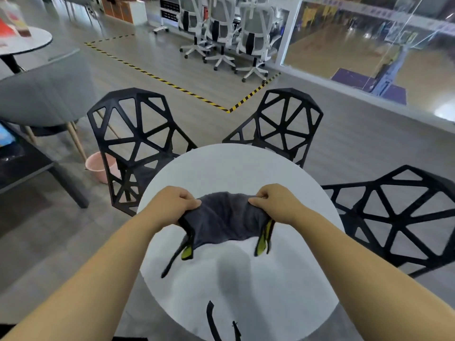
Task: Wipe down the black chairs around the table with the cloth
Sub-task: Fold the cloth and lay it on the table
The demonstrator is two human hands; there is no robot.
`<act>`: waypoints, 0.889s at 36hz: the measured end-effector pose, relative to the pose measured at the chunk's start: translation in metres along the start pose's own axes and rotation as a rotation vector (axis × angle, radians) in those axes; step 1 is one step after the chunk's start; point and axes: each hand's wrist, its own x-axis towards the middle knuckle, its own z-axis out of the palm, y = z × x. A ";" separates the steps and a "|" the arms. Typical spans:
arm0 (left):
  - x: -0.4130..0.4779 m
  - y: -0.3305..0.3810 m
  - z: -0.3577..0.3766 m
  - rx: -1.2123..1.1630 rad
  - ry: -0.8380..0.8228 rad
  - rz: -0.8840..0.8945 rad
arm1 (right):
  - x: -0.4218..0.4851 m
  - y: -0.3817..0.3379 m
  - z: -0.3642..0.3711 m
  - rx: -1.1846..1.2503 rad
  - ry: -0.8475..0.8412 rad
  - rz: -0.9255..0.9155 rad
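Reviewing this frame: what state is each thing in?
cloth: stretched between both hands above the white table.
left hand: grips the cloth's left end.
right hand: grips its right end.
left black chair: upright, untouched.
far black chair: upright, untouched.
right black chair: upright, untouched.
pink bucket: upright on the floor.
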 end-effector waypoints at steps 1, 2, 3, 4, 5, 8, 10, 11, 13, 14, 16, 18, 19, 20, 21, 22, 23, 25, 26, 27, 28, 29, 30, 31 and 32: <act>0.001 0.004 0.004 -0.047 -0.015 -0.001 | 0.002 -0.005 0.001 0.027 0.001 -0.028; 0.002 0.009 0.008 -0.098 -0.032 0.005 | 0.003 -0.010 0.002 0.058 -0.005 -0.051; 0.003 0.013 0.012 -0.142 -0.050 0.017 | 0.004 -0.015 0.002 0.088 -0.016 -0.075; 0.004 0.017 0.015 -0.167 -0.063 0.035 | 0.005 -0.020 0.003 0.114 -0.030 -0.094; 0.004 0.022 0.018 -0.178 -0.073 0.054 | 0.005 -0.024 0.003 0.137 -0.044 -0.114; 0.005 0.034 0.026 -0.239 -0.091 0.071 | 0.005 -0.034 0.004 0.229 -0.100 -0.149; 0.007 0.040 0.029 -0.278 -0.108 0.064 | 0.004 -0.036 0.002 0.324 -0.141 -0.147; 0.007 0.041 0.029 -0.287 -0.119 0.062 | 0.005 -0.036 0.002 0.368 -0.164 -0.144; 0.007 0.042 0.029 -0.315 -0.154 0.061 | 0.005 -0.035 0.001 0.383 -0.214 -0.170; 0.006 0.043 0.029 -0.330 -0.180 0.064 | 0.003 -0.036 0.000 0.365 -0.233 -0.194; 0.003 0.044 0.029 -0.349 -0.230 0.080 | 0.000 -0.037 0.002 0.304 -0.254 -0.235; 0.002 0.046 0.031 -0.383 -0.275 0.094 | 0.000 -0.034 0.008 0.165 -0.199 -0.263; 0.001 0.046 0.031 -0.395 -0.295 0.096 | 0.000 -0.033 0.010 0.093 -0.156 -0.269; 0.001 0.047 0.031 -0.389 -0.305 0.100 | 0.000 -0.034 0.009 0.035 -0.115 -0.265; 0.001 0.046 0.032 -0.365 -0.303 0.111 | 0.000 -0.034 0.008 -0.003 -0.082 -0.267; 0.001 0.046 0.032 -0.333 -0.286 0.123 | -0.001 -0.035 0.005 -0.019 -0.060 -0.260; 0.002 0.043 0.032 -0.307 -0.258 0.132 | -0.002 -0.036 0.001 -0.017 -0.046 -0.253; 0.003 0.036 0.032 -0.244 -0.152 0.174 | -0.005 -0.036 -0.006 -0.003 -0.038 -0.240; 0.004 0.031 0.032 -0.154 -0.069 0.220 | -0.005 -0.034 -0.010 -0.001 -0.037 -0.236; 0.005 0.025 0.032 -0.028 0.001 0.260 | -0.005 -0.032 -0.012 0.004 -0.040 -0.233; 0.005 0.018 0.032 0.088 0.040 0.281 | -0.006 -0.029 -0.014 0.014 -0.051 -0.235; 0.006 0.011 0.032 0.178 0.041 0.275 | -0.007 -0.027 -0.015 0.033 -0.067 -0.238; 0.007 0.004 0.033 0.254 0.013 0.252 | -0.008 -0.024 -0.017 0.060 -0.084 -0.240; 0.008 -0.003 0.033 0.321 -0.023 0.228 | -0.009 -0.021 -0.019 0.090 -0.104 -0.242; 0.011 -0.010 0.035 0.365 -0.050 0.224 | -0.011 -0.019 -0.022 0.118 -0.121 -0.247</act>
